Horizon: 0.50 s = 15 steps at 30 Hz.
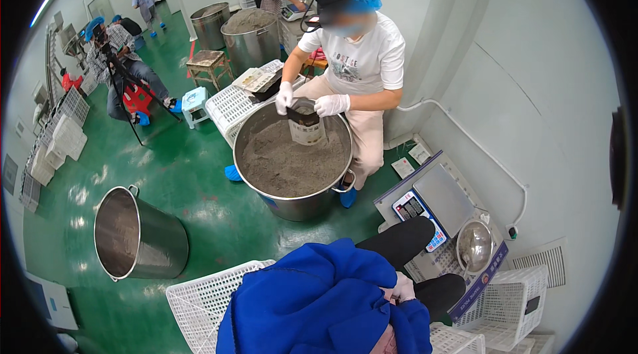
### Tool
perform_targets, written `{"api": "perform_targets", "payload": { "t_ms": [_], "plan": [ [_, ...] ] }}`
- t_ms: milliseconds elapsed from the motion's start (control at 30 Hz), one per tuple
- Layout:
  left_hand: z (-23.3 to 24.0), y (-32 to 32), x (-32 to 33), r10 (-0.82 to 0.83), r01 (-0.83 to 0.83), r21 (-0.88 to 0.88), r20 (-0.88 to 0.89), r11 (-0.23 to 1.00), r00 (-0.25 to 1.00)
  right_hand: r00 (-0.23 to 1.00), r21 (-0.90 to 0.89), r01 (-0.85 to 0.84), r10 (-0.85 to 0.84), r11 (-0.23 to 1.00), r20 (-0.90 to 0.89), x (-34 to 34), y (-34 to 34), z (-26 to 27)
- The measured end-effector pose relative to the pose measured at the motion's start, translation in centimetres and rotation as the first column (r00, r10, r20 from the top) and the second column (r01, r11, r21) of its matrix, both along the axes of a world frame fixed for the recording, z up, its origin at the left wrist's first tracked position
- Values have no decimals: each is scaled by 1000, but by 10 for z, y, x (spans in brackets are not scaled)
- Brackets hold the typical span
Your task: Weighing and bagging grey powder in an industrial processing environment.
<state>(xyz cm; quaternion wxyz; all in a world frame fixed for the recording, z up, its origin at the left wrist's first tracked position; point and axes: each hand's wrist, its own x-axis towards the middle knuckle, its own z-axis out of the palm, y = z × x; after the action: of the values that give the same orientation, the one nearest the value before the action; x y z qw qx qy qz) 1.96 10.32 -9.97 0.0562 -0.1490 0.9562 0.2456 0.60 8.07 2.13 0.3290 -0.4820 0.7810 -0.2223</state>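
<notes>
My left hand [403,287], in a white glove, lies at the end of a blue sleeve [319,274], close to my other sleeve [413,316]. Its fingers are mostly hidden, so I cannot tell whether it grips anything. My right hand is out of sight. Beyond my dark-trousered knees [398,239] sits a digital scale [443,199] with a bare metal plate. A metal bowl [473,247] with some powder in it rests beside the scale, on a board bearing writing.
Opposite me, a seated co-worker's gloved hands hold a printed pouch [306,127] over a steel pot [294,199] of grey-brown powder. An open steel barrel [164,244] stands left. White plastic crates [209,299] flank me. A tripod [119,75] and stools stand farther off.
</notes>
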Motion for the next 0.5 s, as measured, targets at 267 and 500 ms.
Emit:
{"api": "perform_targets", "payload": {
  "t_ms": [267,500],
  "plan": [
    [-5,-4,10,-97,106,32,-220,994,971,998,-33,-57,58,998,37,-19,-12,-18],
    [-13,37,-30,802,-641,-554,84,531,591,990,-54,-105,109,993,88,-22,-36,1]
  ]
}}
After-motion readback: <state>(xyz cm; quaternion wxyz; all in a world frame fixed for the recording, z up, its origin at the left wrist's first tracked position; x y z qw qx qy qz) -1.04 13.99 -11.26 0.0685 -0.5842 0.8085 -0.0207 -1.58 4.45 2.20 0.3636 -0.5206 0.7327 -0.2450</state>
